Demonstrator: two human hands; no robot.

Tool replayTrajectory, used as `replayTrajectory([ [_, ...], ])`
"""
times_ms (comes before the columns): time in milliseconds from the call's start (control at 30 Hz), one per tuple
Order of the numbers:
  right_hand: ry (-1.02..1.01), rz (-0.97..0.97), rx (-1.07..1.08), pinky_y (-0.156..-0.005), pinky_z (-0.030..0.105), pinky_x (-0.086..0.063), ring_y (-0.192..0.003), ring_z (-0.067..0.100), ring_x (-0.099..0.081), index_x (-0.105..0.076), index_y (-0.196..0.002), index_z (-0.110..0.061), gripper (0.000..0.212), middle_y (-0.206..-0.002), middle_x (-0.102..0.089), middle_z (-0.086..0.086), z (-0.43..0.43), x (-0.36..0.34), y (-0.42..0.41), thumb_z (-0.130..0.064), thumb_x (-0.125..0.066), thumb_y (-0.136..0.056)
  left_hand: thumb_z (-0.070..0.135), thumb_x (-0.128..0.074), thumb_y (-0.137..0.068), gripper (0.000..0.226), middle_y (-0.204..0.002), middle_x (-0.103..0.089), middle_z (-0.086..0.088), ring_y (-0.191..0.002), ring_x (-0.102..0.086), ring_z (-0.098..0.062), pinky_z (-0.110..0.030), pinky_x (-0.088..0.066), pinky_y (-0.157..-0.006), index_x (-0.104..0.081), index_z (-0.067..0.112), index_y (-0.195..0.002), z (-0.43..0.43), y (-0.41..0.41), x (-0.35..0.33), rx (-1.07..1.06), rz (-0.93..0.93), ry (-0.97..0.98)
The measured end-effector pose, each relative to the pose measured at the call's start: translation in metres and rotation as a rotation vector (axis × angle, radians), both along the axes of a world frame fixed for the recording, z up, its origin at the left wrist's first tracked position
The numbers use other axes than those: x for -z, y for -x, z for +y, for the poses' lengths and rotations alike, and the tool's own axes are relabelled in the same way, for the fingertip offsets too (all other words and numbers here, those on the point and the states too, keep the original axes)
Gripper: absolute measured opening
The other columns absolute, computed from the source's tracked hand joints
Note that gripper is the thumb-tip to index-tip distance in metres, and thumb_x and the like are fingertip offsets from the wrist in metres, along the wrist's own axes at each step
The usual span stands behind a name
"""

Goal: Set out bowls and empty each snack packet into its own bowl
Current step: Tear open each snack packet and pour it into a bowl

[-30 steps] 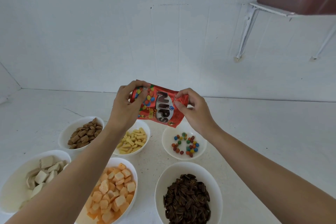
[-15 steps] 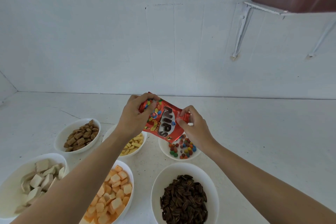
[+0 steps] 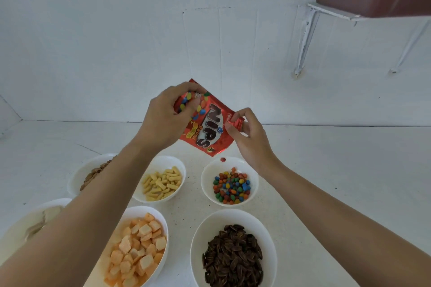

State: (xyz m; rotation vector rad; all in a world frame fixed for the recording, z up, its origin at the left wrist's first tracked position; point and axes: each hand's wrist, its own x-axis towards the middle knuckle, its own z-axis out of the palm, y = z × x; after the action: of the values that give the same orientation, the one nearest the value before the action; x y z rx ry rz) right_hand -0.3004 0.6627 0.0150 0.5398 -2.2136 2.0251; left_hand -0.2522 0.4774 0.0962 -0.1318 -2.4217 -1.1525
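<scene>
— Above the desk, where is the red packet held?
— Over the candy bowl, tilted. Its upper end is clutched by the left grip, a corner flap pinched by the right grip. One red candy is seen mid-air just below it.

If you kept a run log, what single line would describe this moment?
step: pouring | left hand: grips Nips packet | right hand: pinches its corner | loose candy: midair above candy bowl

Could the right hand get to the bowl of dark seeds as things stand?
Probably, once freed: the seed bowl lies uncovered beside the right forearm, but the right hand is pinching the red packet.
</scene>
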Motion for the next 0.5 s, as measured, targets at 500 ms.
replayTrajectory([
  [500,-0.343,-0.251,-0.029,-0.083,0.031,-0.059,-0.095,0.014,-0.069,-0.038,-0.107,-0.025,0.035,-0.113,-0.068,-0.001,0.014,0.058,-0.012,-0.052,-0.055,-0.095,0.027,-0.057,-0.101,0.022,-0.108,-0.066,0.014,-0.088,-0.068,-0.004,-0.013,-0.057,-0.062,-0.067,0.038,-0.117,0.026,-0.004,0.043,0.106,-0.217,0.091],
])
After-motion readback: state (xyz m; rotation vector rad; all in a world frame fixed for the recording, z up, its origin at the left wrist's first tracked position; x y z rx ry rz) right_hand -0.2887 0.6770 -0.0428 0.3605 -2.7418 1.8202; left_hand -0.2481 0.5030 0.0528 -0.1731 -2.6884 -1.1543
